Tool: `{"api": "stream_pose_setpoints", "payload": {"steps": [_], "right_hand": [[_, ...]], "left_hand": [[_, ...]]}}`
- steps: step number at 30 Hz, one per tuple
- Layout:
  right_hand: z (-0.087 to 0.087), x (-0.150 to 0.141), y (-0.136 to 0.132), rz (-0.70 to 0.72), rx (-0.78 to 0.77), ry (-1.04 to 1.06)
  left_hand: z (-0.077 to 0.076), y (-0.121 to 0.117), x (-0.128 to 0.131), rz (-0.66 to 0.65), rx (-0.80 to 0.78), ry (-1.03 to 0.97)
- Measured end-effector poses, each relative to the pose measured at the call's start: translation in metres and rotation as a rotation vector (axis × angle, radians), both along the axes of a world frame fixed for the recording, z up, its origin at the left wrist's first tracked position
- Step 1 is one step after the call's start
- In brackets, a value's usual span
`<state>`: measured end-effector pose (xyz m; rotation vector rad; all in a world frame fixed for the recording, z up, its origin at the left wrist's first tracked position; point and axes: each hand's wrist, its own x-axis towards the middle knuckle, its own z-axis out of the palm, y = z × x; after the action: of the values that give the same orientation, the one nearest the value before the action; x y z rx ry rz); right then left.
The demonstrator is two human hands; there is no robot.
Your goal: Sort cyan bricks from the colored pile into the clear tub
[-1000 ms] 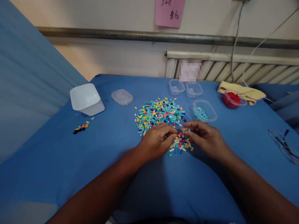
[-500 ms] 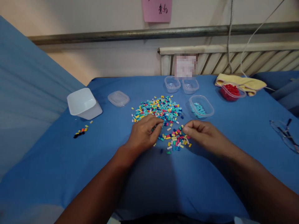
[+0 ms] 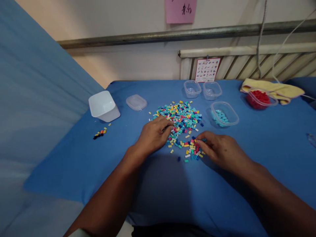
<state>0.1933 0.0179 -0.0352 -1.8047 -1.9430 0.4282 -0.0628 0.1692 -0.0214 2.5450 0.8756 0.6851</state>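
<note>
A heap of small coloured toy bricks lies on the blue cloth. At its near left side rests my left hand, fingers curled and thumb tip close to the index finger; whatever is between them is hidden. A smaller loose group of bricks is spread closer to me. My right hand reaches into this group from the right, thumb and index finger slightly parted around bricks at its edge. No brick is visibly lifted. A clear tub with light-blue bricks stands beyond my right hand.
Two clear tubs stand at the back beside a picture card. A tub of red pieces touches a yellow cloth. Leftward are a clear lid, a white container and several black, orange and yellow pieces.
The view has turned left, so everything sits farther right in it. My right thumb and index finger have parted a little over the loose bricks. My left hand stays by the heap.
</note>
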Motion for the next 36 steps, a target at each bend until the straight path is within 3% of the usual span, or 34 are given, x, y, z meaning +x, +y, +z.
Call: {"api": "stream_pose_setpoints", "payload": {"steps": [4, 7, 10, 12, 17, 21, 24, 29, 36], "right_hand": [[0.020, 0.039, 0.017, -0.231, 0.176, -0.066], [0.035, 0.072, 0.047, -0.358, 0.143, -0.302], [0.042, 0.091, 0.072, -0.264, -0.003, -0.444], [0.041, 0.092, 0.076, -0.175, 0.003, -0.483], [0.026, 0.051, 0.049, 0.002, 0.286, -0.353], [0.004, -0.001, 0.033, 0.259, 0.301, -0.120], [-0.011, -0.023, 0.033, 0.381, 0.290, -0.063], [-0.018, -0.028, 0.043, 0.284, 0.296, 0.007], [-0.019, -0.042, 0.062, 0.266, 0.098, -0.004]], "left_hand": [[-0.002, -0.005, 0.001, -0.067, -0.007, 0.118], [-0.002, -0.006, 0.000, -0.071, 0.012, 0.203], [0.001, -0.005, -0.003, -0.051, 0.042, 0.261], [0.003, -0.005, -0.004, -0.068, 0.058, 0.296], [0.007, -0.017, 0.002, -0.149, 0.076, 0.382], [0.008, -0.022, 0.004, -0.164, 0.073, 0.424], [0.011, -0.018, 0.000, -0.175, 0.056, 0.415], [0.015, -0.012, -0.005, -0.050, 0.049, 0.397], [0.012, -0.020, 0.000, -0.062, 0.042, 0.513]]}}
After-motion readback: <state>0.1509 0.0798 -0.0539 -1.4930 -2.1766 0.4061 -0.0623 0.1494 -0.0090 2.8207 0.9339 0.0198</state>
